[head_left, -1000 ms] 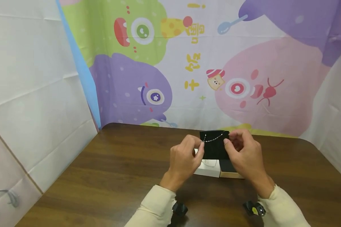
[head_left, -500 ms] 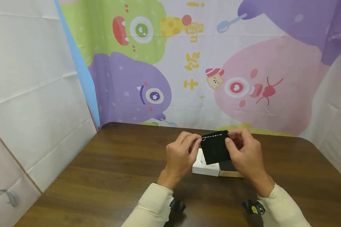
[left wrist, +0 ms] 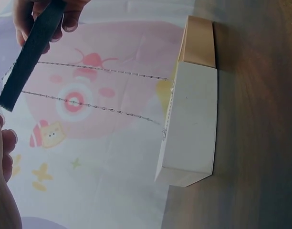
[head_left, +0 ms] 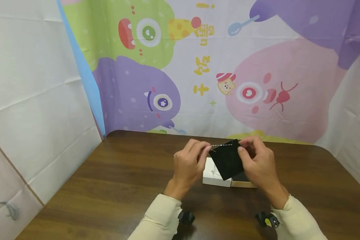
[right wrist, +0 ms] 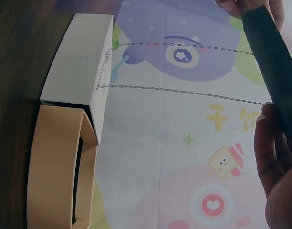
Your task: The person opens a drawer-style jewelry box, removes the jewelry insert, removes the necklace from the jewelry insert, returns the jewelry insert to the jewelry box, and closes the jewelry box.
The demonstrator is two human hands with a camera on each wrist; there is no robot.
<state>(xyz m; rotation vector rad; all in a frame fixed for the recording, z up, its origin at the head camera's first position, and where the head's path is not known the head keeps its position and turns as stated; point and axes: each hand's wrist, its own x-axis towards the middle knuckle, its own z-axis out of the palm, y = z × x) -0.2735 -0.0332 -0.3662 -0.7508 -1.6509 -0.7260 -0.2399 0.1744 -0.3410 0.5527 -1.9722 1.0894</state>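
Observation:
My left hand (head_left: 189, 163) pinches a thin silver chain necklace (head_left: 222, 145) between thumb and fingertips. A short stretch of chain runs straight from there across the top of a square black pad (head_left: 228, 161). Thumb and fingers of my right hand (head_left: 259, 163) hold this pad by its right edge, tilted. In the left wrist view, two strands of the chain (left wrist: 93, 106) hang from the pad (left wrist: 31, 57) to the top of a white box part (left wrist: 191, 124), where some chain lies. How the chain attaches at the pad's back is hidden.
Beside the white box part stands a tan box part (right wrist: 55, 167) with a dark inside, both on the brown wooden table (head_left: 123, 180). A cartoon-printed cloth (head_left: 198, 110) hangs behind the table. White panels (head_left: 33, 83) rise at the sides.
The pad has turned counterclockwise, from level to tilted with one corner down. My left hand has shifted slightly left, and the sagging chain across the pad is now straight.

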